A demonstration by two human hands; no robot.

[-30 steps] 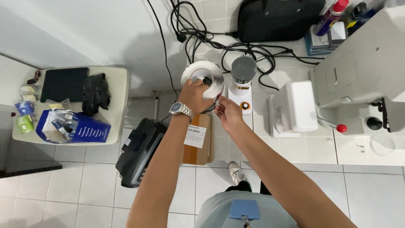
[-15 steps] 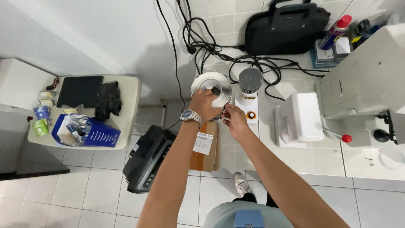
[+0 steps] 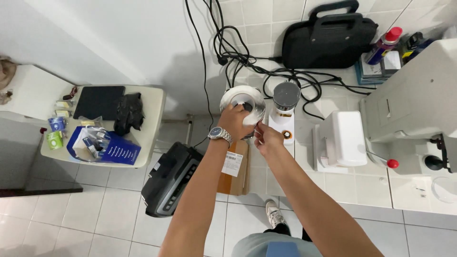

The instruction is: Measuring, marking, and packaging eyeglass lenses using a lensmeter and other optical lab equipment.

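- Against the frame half a second earlier, my hands and the tape roll (image 3: 242, 105) kept the same pose at centre frame; the view had shifted slightly, so the folding table sat lower and further into the left of the frame.
- My left hand (image 3: 234, 121) was closed around the lower edge of the roll, fingers curled on its rim, holding it up over the tiled floor (image 3: 81, 214).
- My right hand (image 3: 267, 138) sat just below and right of the roll, thumb and fingers pinched narrow; what they pinched I could not tell, though it appeared to be the tape's loose end.
- A wristwatch (image 3: 220, 134) was on my left wrist.
- A brown cardboard box (image 3: 233, 167) with a white rectangular label lay on the floor beneath my left forearm.
- A blue carton (image 3: 114, 149) stood at the near edge of the folding table (image 3: 151, 109), centre left.
- A small green pot (image 3: 54, 140) and a blue one (image 3: 57, 124) stood at that table's left end.
- A spray can with a red cap (image 3: 385, 44) stood at upper right, beside the black bag (image 3: 328, 35).
- A white device with a grey cylindrical top (image 3: 284, 107) stood just right of the roll.
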